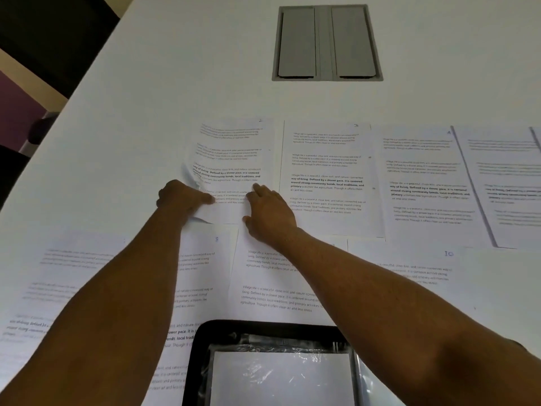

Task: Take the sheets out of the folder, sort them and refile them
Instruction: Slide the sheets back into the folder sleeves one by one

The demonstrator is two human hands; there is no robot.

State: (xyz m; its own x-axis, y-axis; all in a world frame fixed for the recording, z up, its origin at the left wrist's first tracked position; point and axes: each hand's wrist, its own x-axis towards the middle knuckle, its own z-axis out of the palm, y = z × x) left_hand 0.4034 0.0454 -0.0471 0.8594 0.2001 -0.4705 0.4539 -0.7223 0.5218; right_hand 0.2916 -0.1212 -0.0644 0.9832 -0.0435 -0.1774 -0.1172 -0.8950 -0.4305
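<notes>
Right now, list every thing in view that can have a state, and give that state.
Left hand: grips the lifted left edge of the numbered printed sheet.
Right hand: fingers straight, pressing the same sheet.
Printed white sheet under both hands: left edge curled up, the rest flat.
Other printed sheets: flat, in two rows.
Black folder with clear sleeves: open.
Grey hatch in white table: both flaps closed.

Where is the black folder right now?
In the head view, the black folder lies open at the bottom middle of the white table, nearest the person, between the two forearms and partly on top of the near row of printed sheets.
</notes>
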